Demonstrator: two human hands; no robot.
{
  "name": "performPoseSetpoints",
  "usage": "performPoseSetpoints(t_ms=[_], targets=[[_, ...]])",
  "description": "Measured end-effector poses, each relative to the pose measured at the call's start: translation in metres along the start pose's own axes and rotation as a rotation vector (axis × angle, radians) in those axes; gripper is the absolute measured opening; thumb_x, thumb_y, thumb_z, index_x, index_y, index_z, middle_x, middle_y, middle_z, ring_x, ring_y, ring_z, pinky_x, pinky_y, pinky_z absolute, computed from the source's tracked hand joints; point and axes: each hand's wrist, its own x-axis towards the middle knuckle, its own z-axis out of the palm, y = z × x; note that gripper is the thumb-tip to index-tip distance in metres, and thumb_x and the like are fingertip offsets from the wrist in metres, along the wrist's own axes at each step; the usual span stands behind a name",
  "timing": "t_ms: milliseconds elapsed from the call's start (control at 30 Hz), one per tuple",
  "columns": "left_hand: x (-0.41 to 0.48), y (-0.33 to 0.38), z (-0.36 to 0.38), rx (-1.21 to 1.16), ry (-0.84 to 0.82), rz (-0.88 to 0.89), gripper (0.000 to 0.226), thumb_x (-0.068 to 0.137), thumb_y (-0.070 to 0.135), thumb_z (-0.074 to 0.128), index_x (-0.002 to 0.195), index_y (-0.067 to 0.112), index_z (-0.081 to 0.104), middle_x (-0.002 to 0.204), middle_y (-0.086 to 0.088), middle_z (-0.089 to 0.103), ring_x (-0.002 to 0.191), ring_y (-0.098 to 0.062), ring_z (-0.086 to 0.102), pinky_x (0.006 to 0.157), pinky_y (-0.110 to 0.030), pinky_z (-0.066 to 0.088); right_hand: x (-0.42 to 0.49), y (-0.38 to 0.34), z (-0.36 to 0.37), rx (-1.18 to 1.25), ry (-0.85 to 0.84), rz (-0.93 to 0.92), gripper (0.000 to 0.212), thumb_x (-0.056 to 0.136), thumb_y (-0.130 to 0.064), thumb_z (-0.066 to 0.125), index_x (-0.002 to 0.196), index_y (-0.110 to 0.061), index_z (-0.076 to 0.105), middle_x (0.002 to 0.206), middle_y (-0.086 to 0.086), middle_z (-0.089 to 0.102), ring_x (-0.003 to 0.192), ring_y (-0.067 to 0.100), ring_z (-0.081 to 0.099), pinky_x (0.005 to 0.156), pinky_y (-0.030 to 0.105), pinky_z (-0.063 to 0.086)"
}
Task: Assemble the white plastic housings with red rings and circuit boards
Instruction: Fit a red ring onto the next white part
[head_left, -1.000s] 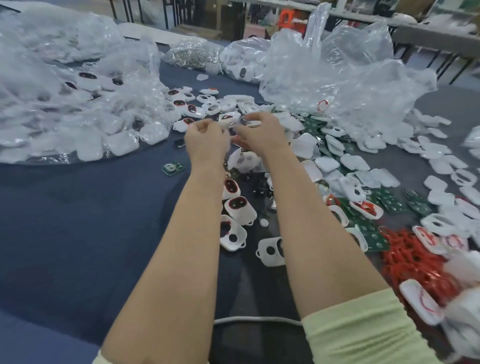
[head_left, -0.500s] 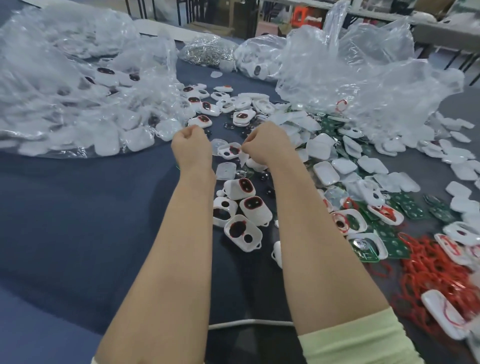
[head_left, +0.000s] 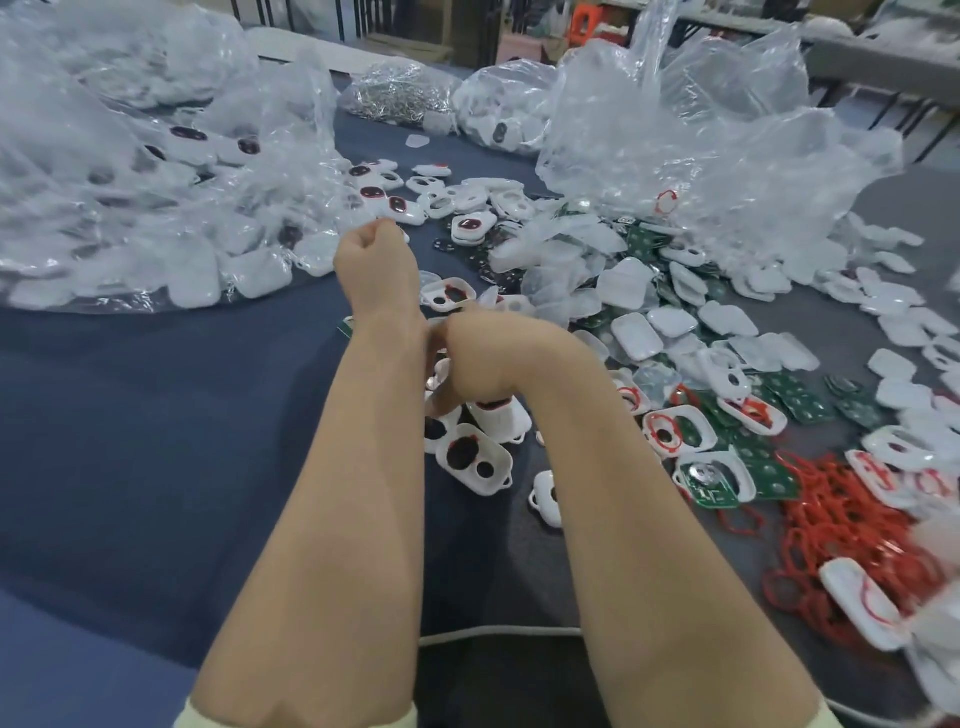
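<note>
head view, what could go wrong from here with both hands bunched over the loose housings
1. The right hand curls down over open housings. Its forearm lies right beside a partly hidden housing and could knock them askew.
2. The red rings lie in a tangled heap, so pulling one may drag others along.
3. The left hand is a curled fist seen from behind. Whatever it holds is hidden, so a dropped part might go unnoticed.

Open room: bare blue cloth (head_left: 156, 441) at near left, w/ a white cable (head_left: 498, 631) crossing at near centre. Far left is blocked by clear plastic bags (head_left: 104, 182), far right by a big crumpled bag (head_left: 701, 171). Centre to right is littered w/ white housings (head_left: 472, 462), green circuit boards (head_left: 795, 405) & red rings (head_left: 852, 525) piled near right.
</note>
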Motion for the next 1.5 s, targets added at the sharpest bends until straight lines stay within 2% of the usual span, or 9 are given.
performPoseSetpoints(t_ms=[167,333,400,600,700,833,1033,1233,1500], targets=[[-0.009,-0.001,0.004,-0.007,-0.018,0.019,0.009,0.094,0.010,0.048,0.097,0.010,0.056,0.082,-0.002,0.052,0.077,-0.013,0.047,0.073,-0.026,0.040,0.001,0.002,0.025,0.038,0.161,0.074,0.045,0.081,-0.027,0.071,0.121,-0.013,0.056,0.121,0.016,0.047,0.120,0.031,0.041,0.098,0.041,0.044],[-0.023,0.003,0.014,0.048,-0.072,0.129,0.012,0.093,0.009,0.048,0.099,0.010,0.058,0.093,-0.005,0.057,0.085,-0.016,0.052,0.078,-0.030,0.043,-0.015,0.025,0.021,0.589,0.467,0.041,0.026,0.081,-0.019,0.072,0.104,-0.012,0.063,0.106,0.003,0.062,0.097,0.017,0.056,0.077,0.026,0.045],[-0.034,0.001,0.022,0.207,-0.182,0.181,0.013,0.094,0.012,0.048,0.095,0.009,0.060,0.090,-0.004,0.062,0.082,-0.016,0.056,0.078,-0.033,0.048,-0.026,0.047,0.013,0.747,0.606,0.086,0.027,0.083,-0.022,0.072,0.104,-0.016,0.056,0.097,-0.004,0.059,0.090,0.011,0.057,0.070,0.021,0.043],[-0.076,-0.018,0.053,0.698,-0.662,0.147,0.030,0.103,0.032,0.039,0.095,0.012,0.059,0.087,-0.004,0.063,0.075,-0.015,0.063,0.068,-0.028,0.057,-0.058,0.100,0.009,0.657,0.860,0.156,0.029,0.084,-0.024,0.071,0.108,-0.019,0.056,0.094,-0.014,0.057,0.089,0.005,0.055,0.074,0.011,0.042],[-0.086,-0.034,0.061,0.629,-0.759,0.064,0.021,0.100,0.019,0.049,0.085,0.010,0.060,0.064,-0.001,0.064,0.045,-0.005,0.060,0.052,-0.021,0.056,-0.067,0.114,0.020,0.631,0.913,0.265,0.031,0.088,-0.027,0.065,0.115,-0.017,0.056,0.105,-0.006,0.058,0.096,0.012,0.057,0.083,0.024,0.047],[-0.087,-0.051,0.070,0.333,-0.592,-0.071,0.009,0.097,0.012,0.056,0.098,0.004,0.060,0.069,-0.003,0.064,0.046,-0.007,0.061,0.053,-0.020,0.056,-0.085,0.116,0.035,0.654,0.984,0.379,0.034,0.088,-0.033,0.066,0.115,-0.014,0.056,0.101,-0.001,0.060,0.090,0.014,0.057,0.084,0.032,0.048],[-0.086,-0.056,0.076,-0.211,-0.367,-0.215,0.015,0.097,0.012,0.056,0.083,0.014,0.051,0.081,-0.003,0.060,0.068,-0.013,0.060,0.057,-0.021,0.056,-0.080,0.087,0.062,0.158,0.491,0.338,0.038,0.082,-0.039,0.071,0.110,-0.015,0.064,0.118,0.013,0.050,0.113,0.033,0.045,0.094,0.039,0.042],[-0.090,-0.067,0.075,-0.204,-0.449,-0.282,0.013,0.097,0.014,0.055,0.086,0.016,0.050,0.082,-0.002,0.062,0.068,-0.015,0.061,0.060,-0.022,0.055,-0.067,0.093,0.055,0.007,0.544,0.386,0.027,0.092,-0.021,0.054,0.116,-0.010,0.062,0.122,0.017,0.052,0.115,0.037,0.047,0.092,0.039,0.041],[-0.096,-0.075,0.077,-0.045,-0.561,-0.161,0.009,0.096,0.006,0.053,0.093,0.014,0.052,0.085,-0.006,0.065,0.067,-0.012,0.064,0.067,-0.023,0.055,-0.078,0.138,0.031,1.085,1.071,0.285,0.010,0.096,-0.007,0.054,0.087,-0.010,0.060,0.076,0.003,0.067,0.064,0.007,0.067,0.067,0.024,0.057]])
